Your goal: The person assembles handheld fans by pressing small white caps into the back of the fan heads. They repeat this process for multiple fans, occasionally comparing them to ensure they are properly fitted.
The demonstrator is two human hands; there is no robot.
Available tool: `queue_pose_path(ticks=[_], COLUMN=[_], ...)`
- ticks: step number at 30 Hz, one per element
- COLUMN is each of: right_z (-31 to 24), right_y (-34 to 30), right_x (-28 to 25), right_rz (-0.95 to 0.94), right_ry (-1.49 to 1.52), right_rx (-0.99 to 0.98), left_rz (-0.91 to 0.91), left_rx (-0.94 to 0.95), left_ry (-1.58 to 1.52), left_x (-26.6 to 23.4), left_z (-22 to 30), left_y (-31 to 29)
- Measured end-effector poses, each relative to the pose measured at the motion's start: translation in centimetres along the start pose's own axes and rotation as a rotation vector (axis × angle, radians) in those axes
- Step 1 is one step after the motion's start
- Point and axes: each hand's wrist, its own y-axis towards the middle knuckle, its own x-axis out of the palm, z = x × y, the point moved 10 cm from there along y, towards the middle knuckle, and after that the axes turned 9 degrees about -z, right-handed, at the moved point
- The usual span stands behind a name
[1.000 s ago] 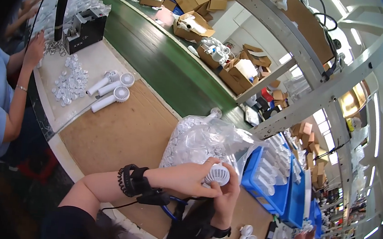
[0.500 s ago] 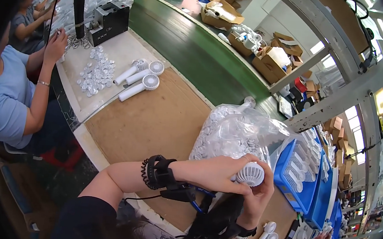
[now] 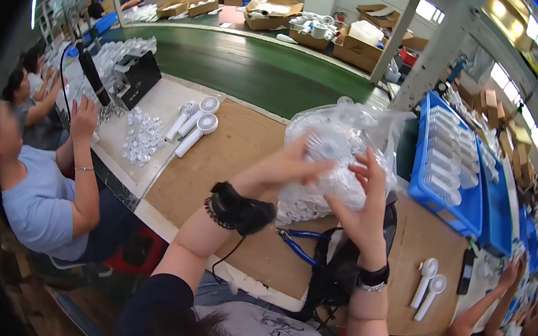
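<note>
A round white fan head (image 3: 328, 145), blurred by motion, sits between the thumb and fingers of my left hand (image 3: 282, 166); no handle shows on it. My right hand (image 3: 365, 205) is just to the right, its fingers spread and nothing in them. Behind both hands stands a clear plastic bag (image 3: 375, 129) full of small white parts, partly hidden by them. Blue-handled pliers (image 3: 300, 247) lie below my hands on the brown board (image 3: 245, 147), beside a black bundle (image 3: 340, 270) near my right forearm.
Several white handheld fans (image 3: 196, 135) lie left beside a heap of small clear discs (image 3: 144, 136); two more fans (image 3: 429, 297) lie at right. Blue trays (image 3: 447, 212) hold white parts. A green conveyor (image 3: 240, 63) runs behind. A co-worker (image 3: 46, 193) sits at left.
My hands have come apart; both held the fan head before. The fan head is now with my left hand, further up and left over the bag. The head view has turned.
</note>
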Motion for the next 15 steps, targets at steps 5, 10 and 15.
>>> queue_pose_path(ticks=[5,10,15], right_z=[-1.2,-3.7,-5.3], right_y=[-0.5,-1.0,-3.1], right_x=[-4.5,-6.0,-6.9], right_rz=[0.164,0.185,0.018], right_ry=[-0.007,-0.007,-0.166], right_rx=[-0.116,-0.154,-0.254], left_rz=[0.407,0.27,0.015], left_rx=[-0.031,-0.252,-0.484], left_ry=[0.409,1.115,1.023], left_x=[-11.2,-19.7,-21.8], left_z=[1.0,-2.3,-8.9], left_y=[-4.9,-9.9,-11.3])
